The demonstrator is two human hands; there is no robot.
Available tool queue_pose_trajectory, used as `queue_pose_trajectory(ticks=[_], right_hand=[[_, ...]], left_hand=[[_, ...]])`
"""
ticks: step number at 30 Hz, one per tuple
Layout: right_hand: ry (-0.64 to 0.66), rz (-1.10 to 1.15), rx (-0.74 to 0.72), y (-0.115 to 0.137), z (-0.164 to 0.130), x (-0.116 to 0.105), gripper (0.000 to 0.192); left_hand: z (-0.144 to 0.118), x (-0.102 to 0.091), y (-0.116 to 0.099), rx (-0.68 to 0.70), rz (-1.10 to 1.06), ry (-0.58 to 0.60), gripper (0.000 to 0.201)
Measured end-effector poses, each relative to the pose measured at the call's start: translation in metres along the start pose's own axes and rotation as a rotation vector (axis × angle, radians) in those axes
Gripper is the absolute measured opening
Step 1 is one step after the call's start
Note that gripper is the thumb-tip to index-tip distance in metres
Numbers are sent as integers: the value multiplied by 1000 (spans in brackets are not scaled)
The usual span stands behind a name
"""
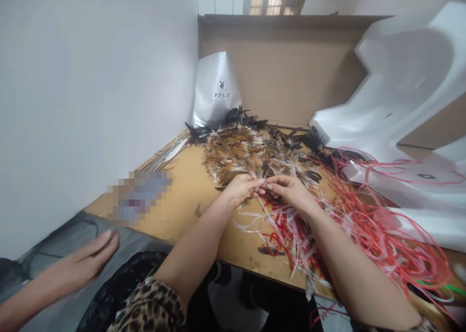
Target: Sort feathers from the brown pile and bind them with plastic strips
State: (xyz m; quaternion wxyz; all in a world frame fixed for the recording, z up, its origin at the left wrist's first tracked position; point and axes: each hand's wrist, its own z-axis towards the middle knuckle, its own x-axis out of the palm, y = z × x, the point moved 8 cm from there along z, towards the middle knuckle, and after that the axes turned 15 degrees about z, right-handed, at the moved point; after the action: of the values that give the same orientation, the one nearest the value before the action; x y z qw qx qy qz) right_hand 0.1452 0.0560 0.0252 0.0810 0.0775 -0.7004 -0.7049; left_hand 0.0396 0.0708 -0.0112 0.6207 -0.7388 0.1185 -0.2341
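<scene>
My left hand (242,188) and my right hand (288,189) meet at the near edge of a pile of brown feathers (233,150). The fingers of both are pinched together, tip to tip. What lies between them is too small and blurred to name. Just below hang and lie red and white ribbon strips (287,225), some touching the heel of my right hand. Black feathers (238,116) lie along the back of the pile.
A silver bag (216,91) stands behind the feathers. White moulded foam (404,74) and a tangle of pink-red string (393,244) fill the right side. Another person's hand (96,254) reaches in at lower left. Thin sticks (160,157) lie along the wooden table's (189,201) left edge.
</scene>
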Motion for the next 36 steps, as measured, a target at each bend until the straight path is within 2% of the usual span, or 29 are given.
queue_pose_trajectory(ticks=[5, 10, 13, 17, 20, 23, 29, 36], right_hand=[[-86, -161, -116, 11, -2, -3, 28], [-63, -195, -139, 22, -8, -6, 26], [80, -135, -76, 25, -14, -5, 27], [421, -120, 113, 20, -28, 8, 25], [508, -162, 137, 22, -33, 14, 25], [427, -160, 90, 25, -28, 15, 30], [10, 22, -27, 22, -13, 2, 33], [-144, -69, -129, 18, -8, 1, 32]], left_hand=[[-2, 0, -1, 2, 35, -13, 25], [-1, -2, -3, 21, 3, 8, 24], [0, -4, -4, 42, -45, 6, 24], [1, -7, -5, 65, -82, -18, 24], [0, -6, -6, 72, -85, -12, 24], [-1, -4, -8, 78, -66, 6, 25], [-3, 1, -11, 100, 121, 9, 31], [-6, 11, -11, 118, 286, 65, 35]])
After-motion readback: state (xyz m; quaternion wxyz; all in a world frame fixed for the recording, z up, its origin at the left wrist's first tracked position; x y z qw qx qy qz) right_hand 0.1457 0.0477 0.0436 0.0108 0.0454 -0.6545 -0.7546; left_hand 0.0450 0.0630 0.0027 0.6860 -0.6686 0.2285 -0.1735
